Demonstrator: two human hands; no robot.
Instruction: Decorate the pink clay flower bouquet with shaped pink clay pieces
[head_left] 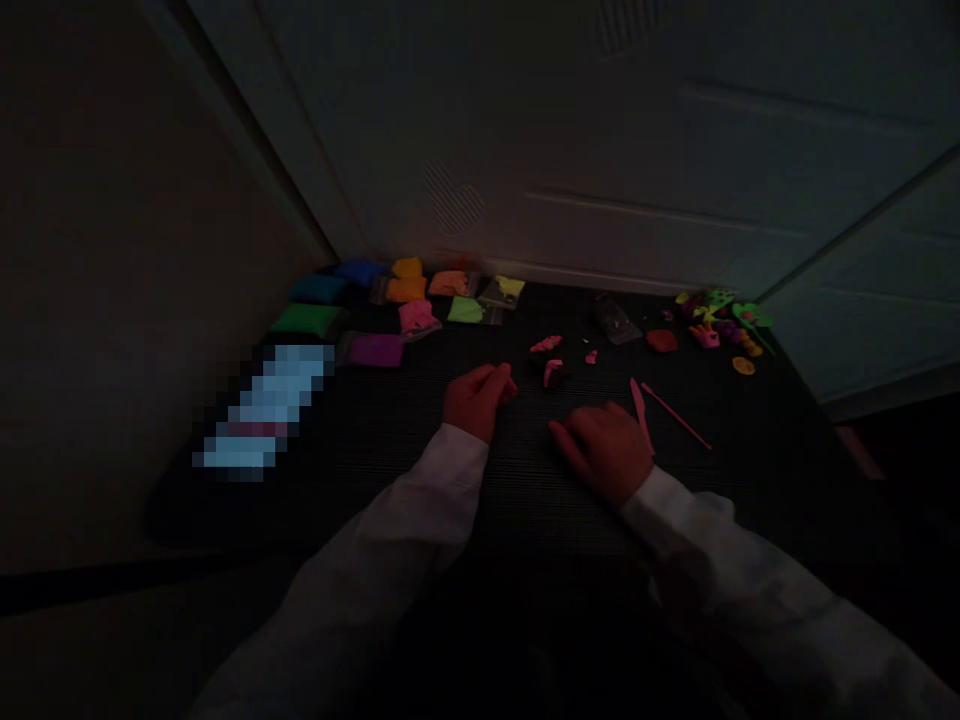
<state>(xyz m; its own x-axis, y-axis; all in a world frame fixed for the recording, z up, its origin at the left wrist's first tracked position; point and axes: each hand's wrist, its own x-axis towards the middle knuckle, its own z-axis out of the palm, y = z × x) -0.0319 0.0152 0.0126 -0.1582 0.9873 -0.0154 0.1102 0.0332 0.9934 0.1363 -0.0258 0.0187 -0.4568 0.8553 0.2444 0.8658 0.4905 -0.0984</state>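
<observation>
My left hand is closed in a pinch above the dark table, thumb and fingers together; whatever lies between them is too dark and small to name. To its right, my right hand is palm down at the tabletop, its thumb apart from the other fingers. What is under the palm is hidden. Just beyond the hands sit a pink-and-dark modelling clay piece, a speckled pink clay piece and a small pink bit. A pink plastic knife lies right by my right hand, beside a thin pink stick tool.
Bags of coloured clay, including a green one and a purple one, line the back left. A blurred bright screen lies at the left. A clear bag, a red lump and flower-like clay shapes are back right.
</observation>
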